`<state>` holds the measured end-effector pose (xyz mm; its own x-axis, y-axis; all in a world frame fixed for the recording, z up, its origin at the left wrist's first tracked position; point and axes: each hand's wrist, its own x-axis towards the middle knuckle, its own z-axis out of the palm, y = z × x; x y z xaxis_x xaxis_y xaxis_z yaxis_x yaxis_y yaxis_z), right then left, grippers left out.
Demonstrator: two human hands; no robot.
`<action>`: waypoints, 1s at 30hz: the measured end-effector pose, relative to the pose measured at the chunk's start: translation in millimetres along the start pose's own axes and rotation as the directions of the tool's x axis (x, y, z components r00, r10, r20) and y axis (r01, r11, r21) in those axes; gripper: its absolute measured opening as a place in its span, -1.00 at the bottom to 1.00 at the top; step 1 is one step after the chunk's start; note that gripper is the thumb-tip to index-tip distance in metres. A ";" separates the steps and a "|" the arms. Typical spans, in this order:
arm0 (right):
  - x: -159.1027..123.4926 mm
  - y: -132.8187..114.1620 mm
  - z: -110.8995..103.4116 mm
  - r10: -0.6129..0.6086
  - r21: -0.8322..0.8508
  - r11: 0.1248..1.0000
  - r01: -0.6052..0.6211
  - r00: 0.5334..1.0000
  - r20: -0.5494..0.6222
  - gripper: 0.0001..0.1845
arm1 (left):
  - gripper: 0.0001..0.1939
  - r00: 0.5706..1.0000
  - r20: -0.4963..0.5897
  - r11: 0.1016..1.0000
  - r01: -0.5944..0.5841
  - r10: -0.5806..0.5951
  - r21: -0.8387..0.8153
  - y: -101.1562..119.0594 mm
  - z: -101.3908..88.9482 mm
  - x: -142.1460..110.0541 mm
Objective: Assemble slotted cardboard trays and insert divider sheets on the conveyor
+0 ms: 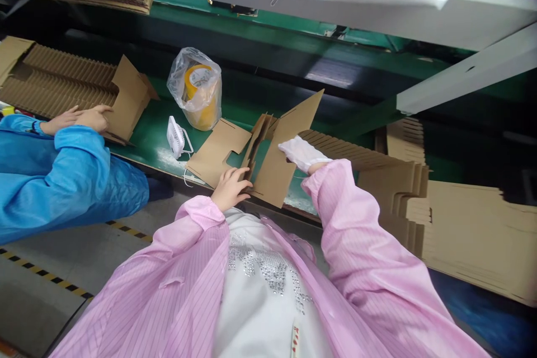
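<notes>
A flat brown cardboard box blank (274, 159) stands partly unfolded at the near edge of the green bench (155, 140). My left hand (230, 185), bare, grips the blank's lower left edge with curled fingers. My right hand (300, 152), in a white glove, presses against the blank's right panel from behind; its fingers are partly hidden by the card. Both arms wear pink striped sleeves.
A stack of flat blanks (403, 179) lies to the right, more cardboard (478, 235) beyond it. A bagged roll of yellow tape (198, 92) and a small white fan (175, 137) sit on the bench. A co-worker in blue (71, 173) handles cardboard (62, 86) at left.
</notes>
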<state>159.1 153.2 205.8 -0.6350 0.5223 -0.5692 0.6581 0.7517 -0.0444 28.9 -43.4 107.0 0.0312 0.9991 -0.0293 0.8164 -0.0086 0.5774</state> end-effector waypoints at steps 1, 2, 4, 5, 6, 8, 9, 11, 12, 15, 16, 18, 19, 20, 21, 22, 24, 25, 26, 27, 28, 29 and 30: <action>2.8 -4.5 -1.7 0.022 -0.038 0.999 -0.021 0.999 0.030 -0.71 | -0.73 1.000 -0.008 1.000 0.011 -0.011 -0.011 1.7 1.0 -0.6; 5.4 -9.2 -3.1 0.047 -0.075 0.996 -0.043 0.997 0.056 -0.69 | -0.73 1.000 -0.009 1.000 0.015 -0.015 -0.020 3.8 2.4 -1.2; 10.3 -17.5 -4.7 0.085 -0.117 0.990 -0.075 0.993 0.082 -0.67 | -0.71 1.000 -0.001 1.000 -0.002 0.002 -0.024 8.9 5.9 -2.3; 12.4 -20.6 -4.9 0.097 -0.126 0.988 -0.085 0.992 0.087 -0.66 | -0.69 1.000 0.003 1.000 -0.017 0.017 -0.017 11.6 7.9 -2.6; 14.4 -22.9 -4.8 0.104 -0.132 0.987 -0.092 0.990 0.093 -0.65 | -0.67 1.000 0.002 1.000 -0.030 0.030 -0.006 14.2 10.0 -2.6; 17.5 -24.8 -4.3 0.103 -0.143 0.986 -0.087 0.989 0.107 -0.65 | -0.67 0.999 -0.007 0.999 -0.047 0.047 0.027 18.4 13.5 -1.8; 18.5 -24.7 -4.2 0.094 -0.147 0.986 -0.077 0.989 0.112 -0.66 | -0.68 0.999 -0.011 0.998 -0.050 0.051 0.048 19.8 14.8 -1.0; 19.3 -23.4 -4.4 0.072 -0.160 0.986 -0.053 0.990 0.119 -0.69 | -0.71 0.998 -0.010 0.994 -0.064 0.066 0.087 21.3 16.6 1.0; 19.3 -22.6 -4.6 0.063 -0.166 0.985 -0.043 0.991 0.121 -0.70 | -0.71 0.997 -0.009 0.992 -0.072 0.074 0.107 21.5 17.2 2.0; 20.4 -21.0 -4.8 0.051 -0.182 0.983 -0.028 0.991 0.124 -0.74 | -0.70 0.995 -0.002 0.980 -0.098 0.100 0.172 21.7 18.9 4.1; 21.7 -20.9 -4.2 0.048 -0.185 0.982 -0.023 0.991 0.128 -0.75 | -0.69 0.994 -0.001 0.976 -0.105 0.108 0.193 21.9 19.6 4.5; 26.6 -21.3 -1.9 0.034 -0.193 0.981 -0.006 0.989 0.141 -0.74 | -0.69 0.993 -0.001 0.968 -0.114 0.117 0.223 22.5 21.4 4.8; 29.9 -21.6 -0.3 0.023 -0.197 0.980 0.007 0.988 0.150 -0.73 | -0.68 0.993 -0.003 0.966 -0.116 0.120 0.229 22.9 22.2 4.7; 33.5 -21.9 1.3 0.012 -0.201 0.979 0.020 0.987 0.158 -0.72 | -0.68 0.993 -0.006 0.967 -0.115 0.119 0.229 23.1 22.8 4.6; 37.2 -22.1 2.9 0.002 -0.205 0.978 0.032 0.987 0.164 -0.70 | -0.68 0.993 -0.009 0.968 -0.112 0.117 0.223 23.1 23.2 4.4; 40.8 -22.1 4.2 -0.006 -0.210 0.977 0.042 0.986 0.168 -0.68 | -0.68 0.994 -0.012 0.971 -0.108 0.113 0.212 22.9 23.1 4.0; 46.9 -21.4 5.8 -0.018 -0.221 0.974 0.056 0.985 0.171 -0.65 | -0.66 0.995 -0.021 0.980 -0.095 0.100 0.175 21.7 21.5 2.5; 49.2 -20.9 6.1 -0.023 -0.226 0.972 0.063 0.985 0.173 -0.63 | -0.66 0.996 -0.029 0.985 -0.083 0.088 0.149 20.6 19.9 1.3; 51.0 -20.4 6.1 -0.030 -0.231 0.970 0.071 0.984 0.175 -0.61 | -0.65 0.997 -0.040 0.991 -0.065 0.070 0.116 19.3 17.9 -0.1; 52.5 -20.0 6.1 -0.038 -0.234 0.969 0.080 0.983 0.179 -0.60 | -0.65 0.997 -0.058 0.996 -0.038 0.043 0.078 17.8 15.4 -1.8; 53.7 -19.8 6.1 -0.047 -0.237 0.967 0.091 0.982 0.185 -0.59 | -0.65 0.997 -0.082 0.999 0.000 0.003 0.036 16.0 12.8 -3.6; 54.8 -19.9 6.5 -0.055 -0.239 0.966 0.101 0.980 0.193 -0.60 | -0.67 0.993 -0.107 0.999 0.046 -0.046 -0.006 14.2 10.2 -5.5; 55.8 -20.2 7.1 -0.063 -0.240 0.964 0.112 0.978 0.200 -0.62 | -0.68 0.986 -0.131 0.995 0.094 -0.099 -0.045 12.1 7.6 -7.3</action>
<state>113.3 164.4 169.0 -0.5818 0.3826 -0.7177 0.4663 0.8799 0.0911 43.0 -51.1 108.0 -0.1256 0.9919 0.0206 0.7887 0.0873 0.6085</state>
